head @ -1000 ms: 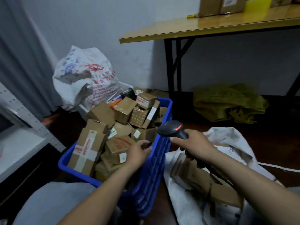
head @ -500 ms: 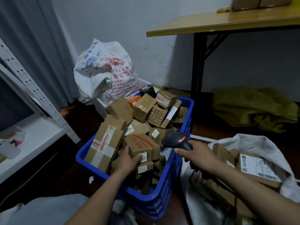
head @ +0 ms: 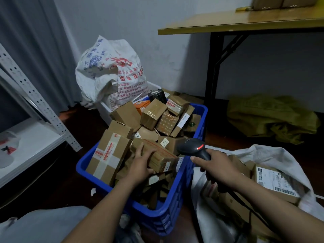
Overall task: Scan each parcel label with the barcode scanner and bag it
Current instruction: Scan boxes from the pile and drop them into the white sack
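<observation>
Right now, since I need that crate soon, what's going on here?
A person faces a blue crate heaped with cardboard parcels. The left hand grips a taped parcel on top of the heap, while the right hand holds the barcode scanner beside it, red light on. Other parcels lie in the white bag at right.

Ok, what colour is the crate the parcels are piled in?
The crate is blue, seen best in the head view.
</observation>
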